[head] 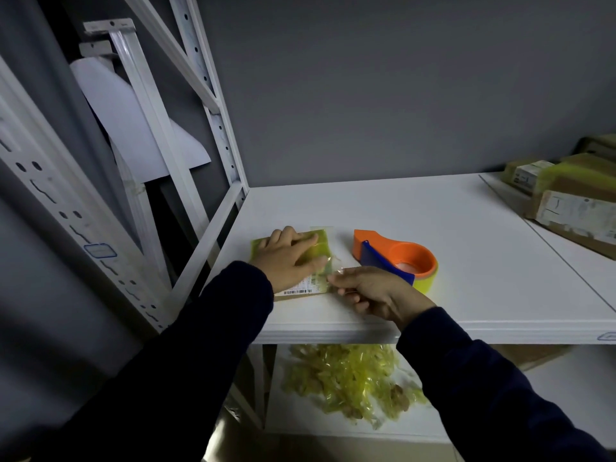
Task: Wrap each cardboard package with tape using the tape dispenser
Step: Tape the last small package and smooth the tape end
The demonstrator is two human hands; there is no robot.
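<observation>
One flat yellow-taped cardboard package (321,245) lies under my outspread left hand (288,258) near the white shelf (433,211)'s front edge; my right hand (370,291) pinches its tape (336,266).

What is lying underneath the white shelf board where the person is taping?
A heap of crumpled yellow-green tape scraps lies on a lower white shelf. The dark sleeves hide whatever is beside it.
</observation>
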